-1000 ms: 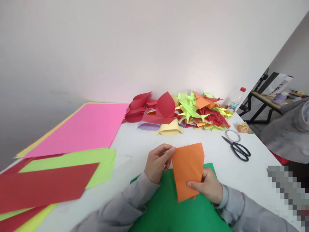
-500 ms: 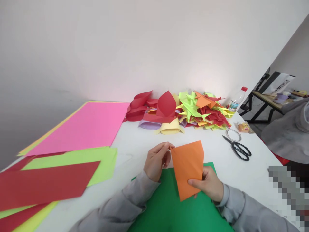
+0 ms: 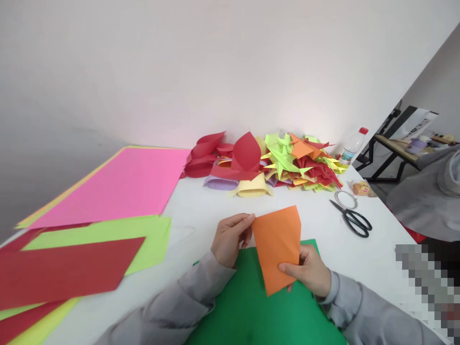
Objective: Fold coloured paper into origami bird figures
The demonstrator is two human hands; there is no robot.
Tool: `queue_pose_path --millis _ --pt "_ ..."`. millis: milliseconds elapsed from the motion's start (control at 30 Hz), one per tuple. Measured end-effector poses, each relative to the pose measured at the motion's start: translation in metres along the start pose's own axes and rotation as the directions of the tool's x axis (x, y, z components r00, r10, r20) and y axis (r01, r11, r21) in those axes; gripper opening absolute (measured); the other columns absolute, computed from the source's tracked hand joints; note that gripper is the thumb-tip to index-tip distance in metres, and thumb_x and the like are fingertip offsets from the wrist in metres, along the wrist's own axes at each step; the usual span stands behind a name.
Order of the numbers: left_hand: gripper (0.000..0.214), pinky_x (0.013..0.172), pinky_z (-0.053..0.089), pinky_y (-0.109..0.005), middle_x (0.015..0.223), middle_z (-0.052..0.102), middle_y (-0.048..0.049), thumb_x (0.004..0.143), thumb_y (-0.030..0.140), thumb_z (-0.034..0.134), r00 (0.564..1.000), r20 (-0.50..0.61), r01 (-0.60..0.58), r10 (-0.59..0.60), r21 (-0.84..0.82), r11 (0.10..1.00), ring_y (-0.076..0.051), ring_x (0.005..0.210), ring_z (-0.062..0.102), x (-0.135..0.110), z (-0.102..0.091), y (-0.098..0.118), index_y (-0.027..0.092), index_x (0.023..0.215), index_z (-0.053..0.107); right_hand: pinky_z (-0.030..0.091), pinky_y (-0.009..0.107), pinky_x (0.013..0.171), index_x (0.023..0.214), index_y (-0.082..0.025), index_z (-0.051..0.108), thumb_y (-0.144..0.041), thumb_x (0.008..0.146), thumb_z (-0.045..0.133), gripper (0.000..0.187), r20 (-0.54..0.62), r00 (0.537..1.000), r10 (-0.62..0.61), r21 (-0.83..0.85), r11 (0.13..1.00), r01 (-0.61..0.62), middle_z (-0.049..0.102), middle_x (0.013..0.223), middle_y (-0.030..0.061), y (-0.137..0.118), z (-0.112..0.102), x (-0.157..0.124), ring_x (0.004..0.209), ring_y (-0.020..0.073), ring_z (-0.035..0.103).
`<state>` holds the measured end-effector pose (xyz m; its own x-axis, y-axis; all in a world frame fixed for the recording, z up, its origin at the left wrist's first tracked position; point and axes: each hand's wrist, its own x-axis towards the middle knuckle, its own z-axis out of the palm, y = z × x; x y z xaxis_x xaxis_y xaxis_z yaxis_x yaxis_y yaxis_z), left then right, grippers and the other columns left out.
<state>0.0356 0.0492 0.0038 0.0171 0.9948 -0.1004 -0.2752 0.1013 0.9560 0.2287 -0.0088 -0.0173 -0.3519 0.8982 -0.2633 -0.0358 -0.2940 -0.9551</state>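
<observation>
A folded sheet of orange paper (image 3: 276,244) is held up between both hands, over a green sheet (image 3: 258,316) that lies at the table's near edge. My left hand (image 3: 232,237) pinches its upper left corner between thumb and fingertips. On the other side, my right hand (image 3: 312,270) grips the lower right edge, thumb flat on the front face and fingers behind. The paper's upper right corner is cut off at a slant or folded in; I cannot tell which.
Red (image 3: 72,268), lime (image 3: 151,239) and pink (image 3: 143,182) sheets lie left. Curled red paper shapes (image 3: 247,155) and a pile of folded paper stars (image 3: 287,160) line the wall. Scissors (image 3: 354,221), a tape roll (image 3: 346,199) and a bottle (image 3: 354,146) are right. A person's grey sleeve (image 3: 424,191) shows beyond.
The left thumb and fingertips have flattened against the orange paper's upper left corner. The paper stays in both hands. The whole view has shifted slightly.
</observation>
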Motion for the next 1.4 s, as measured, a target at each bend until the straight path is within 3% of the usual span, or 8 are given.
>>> queue_pose_path --millis 133,267,500,833,1000,1133,1267,1400 --pt "0.030 0.030 0.021 -0.017 0.033 0.041 0.0068 0.070 0.044 0.068 1.000 -0.019 -0.006 0.005 -0.043 0.999 -0.005 0.028 0.033 -0.001 0.001 0.001 0.016 0.061 0.062 0.052 0.022 0.043 0.084 -0.009 0.068 -0.050 0.062 0.080 0.048 -0.005 1.000 0.004 0.021 1.000 -0.004 0.069 0.071 0.0035 0.002 -0.001 0.001 0.052 0.0132 0.063" --pt "0.031 0.028 0.031 -0.020 0.042 0.056 0.0026 0.060 0.042 0.077 0.983 0.175 0.048 -0.062 0.084 0.995 -0.008 0.029 0.040 -0.014 0.009 -0.005 0.014 0.067 0.066 0.051 0.023 0.043 0.091 -0.009 0.069 -0.052 0.063 0.079 0.053 -0.006 1.000 -0.013 0.071 0.997 0.013 0.070 0.076 0.0070 0.002 0.000 0.002 0.055 0.0149 0.064" --pt "0.033 0.029 0.022 -0.019 0.034 0.046 0.0049 0.063 0.046 0.075 0.964 0.246 0.062 -0.101 0.162 0.985 -0.006 0.027 0.033 -0.020 0.014 -0.011 0.014 0.063 0.067 0.053 0.037 0.081 0.098 -0.012 0.071 -0.051 0.070 0.076 0.048 0.034 0.993 -0.111 0.123 0.987 0.106 0.073 0.091 0.0094 -0.004 0.004 -0.001 0.083 0.0210 0.068" --pt "0.034 0.028 0.020 -0.018 0.027 0.040 0.0056 0.067 0.045 0.072 0.997 0.060 0.055 -0.055 0.004 0.998 -0.006 0.024 0.031 0.001 0.000 0.006 0.015 0.054 0.061 0.052 0.032 0.070 0.091 -0.012 0.073 -0.052 0.068 0.076 0.046 -0.018 0.997 -0.074 -0.009 0.997 0.074 0.073 0.089 0.0072 0.000 0.000 0.000 0.074 0.0175 0.065" --pt "0.031 0.026 0.025 -0.018 0.052 0.061 0.0008 0.066 0.043 0.072 0.999 -0.051 -0.001 -0.002 -0.076 0.997 -0.005 0.028 0.038 0.006 -0.001 0.010 0.014 0.062 0.063 0.052 0.031 0.070 0.089 -0.013 0.073 -0.051 0.067 0.077 0.045 -0.034 0.997 -0.068 0.010 0.998 0.069 0.073 0.088 0.0071 0.002 0.001 0.000 0.073 0.0171 0.065" --pt "0.035 0.027 0.033 -0.019 0.043 0.052 0.0047 0.064 0.048 0.074 0.991 0.115 0.068 -0.071 0.030 0.997 -0.008 0.030 0.043 -0.005 0.006 0.005 0.016 0.064 0.060 0.053 0.032 0.068 0.091 -0.013 0.072 -0.054 0.065 0.078 0.049 -0.073 0.996 -0.050 0.075 0.996 0.056 0.072 0.082 0.0063 -0.001 0.002 0.001 0.069 0.0172 0.065" --pt "0.034 0.029 0.038 -0.021 0.042 0.055 0.0025 0.061 0.045 0.077 0.923 0.346 0.108 -0.169 0.189 0.976 -0.011 0.031 0.047 -0.018 0.012 -0.004 0.014 0.067 0.064 0.054 0.031 0.063 0.094 -0.011 0.071 -0.058 0.068 0.074 0.054 0.001 0.996 -0.089 0.105 0.991 0.089 0.071 0.080 0.0082 -0.005 0.003 0.001 0.070 0.0182 0.066" --pt "0.035 0.027 0.032 -0.019 0.035 0.049 0.0033 0.067 0.047 0.071 0.947 0.270 0.130 -0.175 0.175 0.976 -0.008 0.027 0.040 -0.013 0.007 -0.008 0.015 0.058 0.063 0.047 0.021 0.042 0.090 -0.009 0.070 -0.058 0.068 0.074 0.054 0.042 0.998 -0.037 0.071 0.997 0.034 0.070 0.073 0.0068 -0.003 0.000 0.001 0.050 0.0119 0.060"
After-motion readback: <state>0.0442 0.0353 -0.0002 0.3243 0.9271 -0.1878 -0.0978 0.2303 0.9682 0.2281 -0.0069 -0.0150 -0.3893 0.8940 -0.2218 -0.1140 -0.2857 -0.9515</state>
